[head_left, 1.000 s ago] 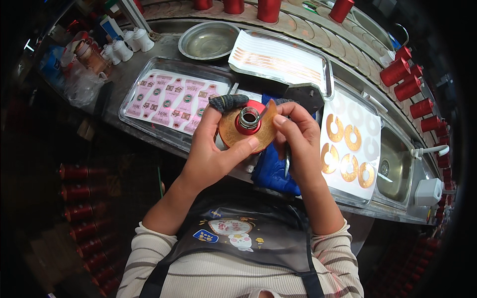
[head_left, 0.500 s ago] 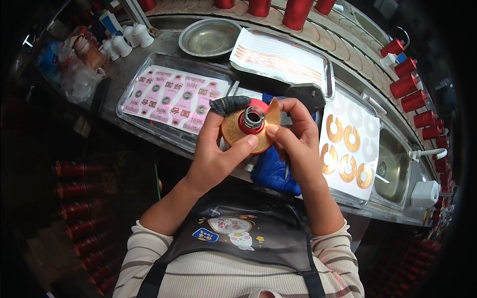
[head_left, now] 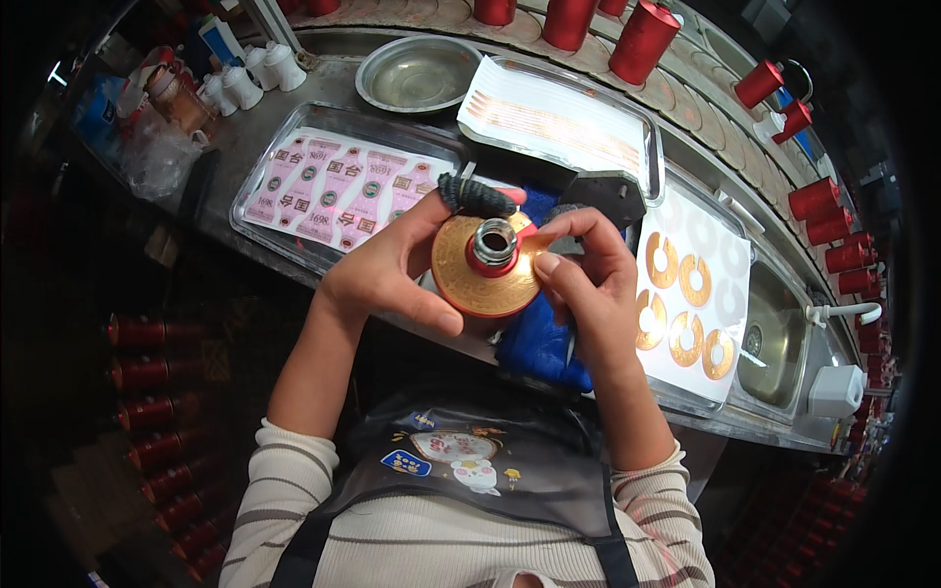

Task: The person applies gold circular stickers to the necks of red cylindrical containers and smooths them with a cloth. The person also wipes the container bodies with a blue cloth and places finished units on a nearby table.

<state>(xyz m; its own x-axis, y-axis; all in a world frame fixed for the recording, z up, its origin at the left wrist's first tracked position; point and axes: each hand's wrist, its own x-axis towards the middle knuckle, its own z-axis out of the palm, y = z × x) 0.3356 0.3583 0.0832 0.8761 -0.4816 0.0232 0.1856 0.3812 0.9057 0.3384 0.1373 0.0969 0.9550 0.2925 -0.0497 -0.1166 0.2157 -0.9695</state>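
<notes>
A red bottle [head_left: 526, 227] with an open clear neck [head_left: 495, 241] stands almost under my eyes, its mouth toward me. Around its shoulder lies a gold ring-shaped label [head_left: 469, 279], with a strip of red showing at the upper right. My left hand [head_left: 384, 272] holds the bottle from the left, thumb along the near side; a dark knitted cover [head_left: 477, 196] sleeves one of its fingers. With thumb and forefinger, my right hand [head_left: 600, 284] pinches the label's right end, which stands slightly off the bottle. Below the bottle is a blue padded support [head_left: 537, 343], partly hidden.
Pink-and-white printed labels [head_left: 338, 191] lie in a metal tray at left. Behind are a metal bowl [head_left: 417, 73] and a tray with striped strips [head_left: 559, 113]. At right, a sheet of gold ring labels [head_left: 686, 338] lies beside a sink [head_left: 774, 353]. Red bottles [head_left: 645, 41] line the curved conveyor.
My left thumb has come off the label to the bottle's near side. More of the label's raised right end lies against the shoulder. Bottles on the conveyor have shifted along.
</notes>
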